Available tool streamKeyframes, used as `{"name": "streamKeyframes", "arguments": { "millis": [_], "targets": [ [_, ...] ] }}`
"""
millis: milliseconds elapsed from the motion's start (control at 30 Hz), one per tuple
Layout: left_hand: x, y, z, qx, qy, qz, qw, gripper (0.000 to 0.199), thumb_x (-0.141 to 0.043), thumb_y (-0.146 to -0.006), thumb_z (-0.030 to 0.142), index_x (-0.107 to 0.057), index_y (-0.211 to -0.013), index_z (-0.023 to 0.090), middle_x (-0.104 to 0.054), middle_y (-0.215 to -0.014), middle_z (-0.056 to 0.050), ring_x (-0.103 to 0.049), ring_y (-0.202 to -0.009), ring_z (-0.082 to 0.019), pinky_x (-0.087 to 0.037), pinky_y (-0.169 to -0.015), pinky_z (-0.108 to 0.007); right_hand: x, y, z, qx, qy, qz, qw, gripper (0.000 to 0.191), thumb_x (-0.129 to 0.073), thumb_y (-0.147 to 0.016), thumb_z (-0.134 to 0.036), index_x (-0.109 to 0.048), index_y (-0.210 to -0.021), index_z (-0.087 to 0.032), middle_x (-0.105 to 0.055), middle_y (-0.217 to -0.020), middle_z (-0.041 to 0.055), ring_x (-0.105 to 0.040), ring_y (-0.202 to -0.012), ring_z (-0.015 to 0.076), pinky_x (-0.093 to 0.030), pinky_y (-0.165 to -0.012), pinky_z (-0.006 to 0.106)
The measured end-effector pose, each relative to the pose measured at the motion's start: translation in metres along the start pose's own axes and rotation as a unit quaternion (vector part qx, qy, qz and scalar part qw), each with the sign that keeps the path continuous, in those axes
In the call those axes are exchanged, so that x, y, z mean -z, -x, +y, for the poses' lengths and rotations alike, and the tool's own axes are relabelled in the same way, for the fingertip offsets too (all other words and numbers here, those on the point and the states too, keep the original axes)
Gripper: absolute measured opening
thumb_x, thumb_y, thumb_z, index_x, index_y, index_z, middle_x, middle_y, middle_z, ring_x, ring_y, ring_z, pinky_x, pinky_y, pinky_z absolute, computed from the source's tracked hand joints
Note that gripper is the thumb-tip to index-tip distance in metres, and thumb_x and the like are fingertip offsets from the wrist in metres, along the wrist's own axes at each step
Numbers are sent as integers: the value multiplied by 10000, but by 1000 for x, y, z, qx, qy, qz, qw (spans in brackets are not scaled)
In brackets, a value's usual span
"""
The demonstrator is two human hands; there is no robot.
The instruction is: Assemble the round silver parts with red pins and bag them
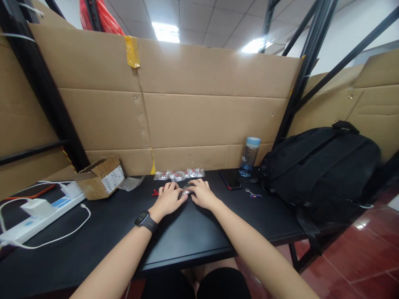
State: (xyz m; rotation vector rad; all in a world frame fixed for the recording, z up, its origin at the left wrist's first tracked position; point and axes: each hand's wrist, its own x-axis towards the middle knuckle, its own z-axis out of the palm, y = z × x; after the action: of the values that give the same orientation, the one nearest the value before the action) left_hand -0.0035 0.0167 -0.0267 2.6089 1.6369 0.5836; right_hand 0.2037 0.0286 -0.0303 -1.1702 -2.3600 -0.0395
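Observation:
A small clear plastic packet (186,192) lies low over the black table, between my two hands. My left hand (167,202), with a dark watch on its wrist, has its thumb and fingers closed on the packet's left side. Curved over the right side, my right hand (202,194) grips it too. What is inside the packet is mostly hidden by the fingers. Just beyond my fingertips runs a row of several shiny clear packets (179,175) with red bits in them. Partly behind my left hand, a small red item (155,192) shows on the table.
An opened cardboard box (101,178) and a flat clear bag (131,183) stand left, near a white power strip (59,207) with cables. To the right are a phone (230,180), a beaded charm (253,193), a water bottle (249,157) and a black backpack (324,170). Cardboard walls the back.

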Motion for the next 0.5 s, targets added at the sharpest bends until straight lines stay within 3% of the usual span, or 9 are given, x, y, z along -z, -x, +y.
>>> {"name": "streamKeyframes", "arguments": {
  "millis": [133, 300, 500],
  "targets": [
    [2, -1, -2, -7, 11, 10, 1000, 248, -601, -903, 426, -701, -1067, 270, -656, -1233, -100, -455, -1268, -345, -334, -1020, -519, 0, -4, -4, -12, -15, 21, 1000, 185, -625, -932, -176, -759, -1026, -263, -609, -1394, 86, -441, -1281, 301, -290, -967, 457],
    [3, -5, -4, 33, 78, 19, 996, 189, -560, -936, 354, -701, -1013, 254, -713, -1158, -79, -550, -1207, -310, -376, -992, -473, 3, -7, 0, -95, -137, 20, 986, 186, -551, -1001, -283, -731, -988, -240, -762, -962, 41, -645, -964, 210, -293, -939, 400],
    [9, -12, -7, 61, 135, 19, 989, 264, -543, -950, 456, -732, -1014, 283, -785, -1041, 0, -709, -1007, -223, -460, -904, -326, 14, -6, 10, -136, -203, 47, 969, 211, -549, -984, -372, -651, -1120, -248, -768, -781, -20, -713, -819, 181, -370, -916, 341]
  ]
}}
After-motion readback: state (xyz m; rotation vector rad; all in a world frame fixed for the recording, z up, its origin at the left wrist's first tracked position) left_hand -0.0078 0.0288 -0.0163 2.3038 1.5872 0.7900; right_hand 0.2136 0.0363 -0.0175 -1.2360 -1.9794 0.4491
